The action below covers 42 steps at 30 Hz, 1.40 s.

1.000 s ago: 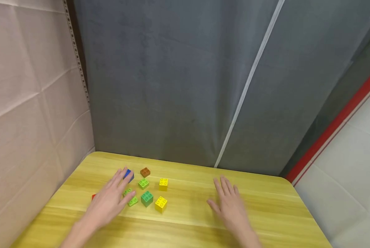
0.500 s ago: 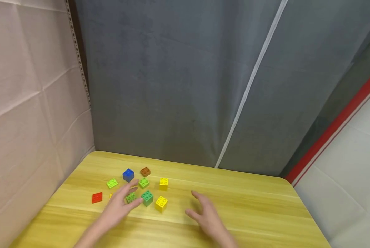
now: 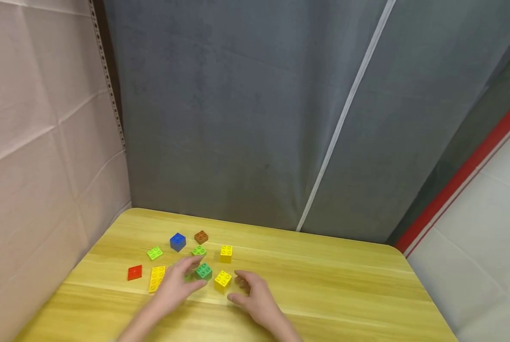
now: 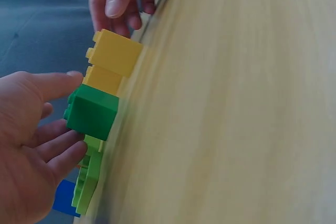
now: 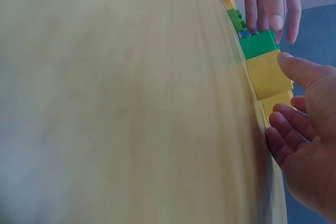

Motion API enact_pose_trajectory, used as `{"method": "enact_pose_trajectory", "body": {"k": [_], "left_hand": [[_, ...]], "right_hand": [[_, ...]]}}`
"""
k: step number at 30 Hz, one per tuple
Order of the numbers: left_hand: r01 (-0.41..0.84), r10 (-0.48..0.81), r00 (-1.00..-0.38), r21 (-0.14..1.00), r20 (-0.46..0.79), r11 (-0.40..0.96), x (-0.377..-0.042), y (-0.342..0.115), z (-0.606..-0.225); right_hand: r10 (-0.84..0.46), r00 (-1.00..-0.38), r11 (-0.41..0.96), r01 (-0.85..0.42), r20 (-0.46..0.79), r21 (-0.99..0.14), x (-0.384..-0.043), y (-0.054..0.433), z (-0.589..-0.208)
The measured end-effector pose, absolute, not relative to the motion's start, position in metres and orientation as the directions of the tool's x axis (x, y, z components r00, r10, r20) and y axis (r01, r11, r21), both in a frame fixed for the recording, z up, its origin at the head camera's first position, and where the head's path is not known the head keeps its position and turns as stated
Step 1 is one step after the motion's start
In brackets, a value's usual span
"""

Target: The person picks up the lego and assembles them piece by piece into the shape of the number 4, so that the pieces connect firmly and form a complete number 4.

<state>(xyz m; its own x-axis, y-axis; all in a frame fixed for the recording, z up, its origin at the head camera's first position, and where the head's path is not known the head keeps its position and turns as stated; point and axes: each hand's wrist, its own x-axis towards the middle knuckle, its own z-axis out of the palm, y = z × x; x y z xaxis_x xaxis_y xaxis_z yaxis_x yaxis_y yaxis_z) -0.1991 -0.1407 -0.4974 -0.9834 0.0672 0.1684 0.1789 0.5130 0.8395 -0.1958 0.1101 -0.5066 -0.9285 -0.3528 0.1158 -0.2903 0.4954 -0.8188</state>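
My left hand (image 3: 177,286) hovers at the near left of a green building brick (image 3: 203,272), thumb and fingers spread to either side of it. In the left wrist view the green brick (image 4: 93,111) shows in front of the parted thumb and fingers. My right hand (image 3: 255,299) is just right of the nearer yellow brick (image 3: 223,281), its fingers loosely bent and holding nothing. The right wrist view has that yellow brick (image 5: 269,74) by the thumb tip. Behind stands another yellow brick (image 3: 226,254). A light green brick (image 4: 88,182) is mostly hidden under my left hand in the head view.
Around the hands on the wooden table (image 3: 344,285) lie a blue brick (image 3: 178,242), a brown brick (image 3: 201,237), two more light green pieces, a flat red piece (image 3: 134,272) and a long yellow piece (image 3: 157,279). A grey curtain (image 3: 237,118) hangs behind the table.
My right hand has come left across the table to the nearer yellow brick. My left hand has shifted right and nearer, uncovering the red, long yellow and blue pieces. The bricks stay put.
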Motion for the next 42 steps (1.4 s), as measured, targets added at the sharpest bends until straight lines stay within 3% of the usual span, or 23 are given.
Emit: {"method": "enact_pose_trajectory", "body": {"k": [14,32,42], "left_hand": [[0.188,0.051,-0.979,0.766,0.199,0.614,-0.198,-0.127,-0.501],[0.167,0.027,-0.981,0.775,0.191,0.609,-0.199,-0.13,-0.508],[0.147,0.027,-0.987,0.801,0.161,0.58,-0.199,-0.134,-0.507]], "right_hand": [[-0.255,-0.958,0.561,-0.259,0.133,-0.786,-0.2,0.09,-0.51],[-0.372,-0.925,0.449,-0.254,0.079,-0.857,-0.185,0.134,-0.505],[-0.399,-0.916,0.472,-0.162,-0.046,-0.867,-0.171,0.157,-0.495]]}}
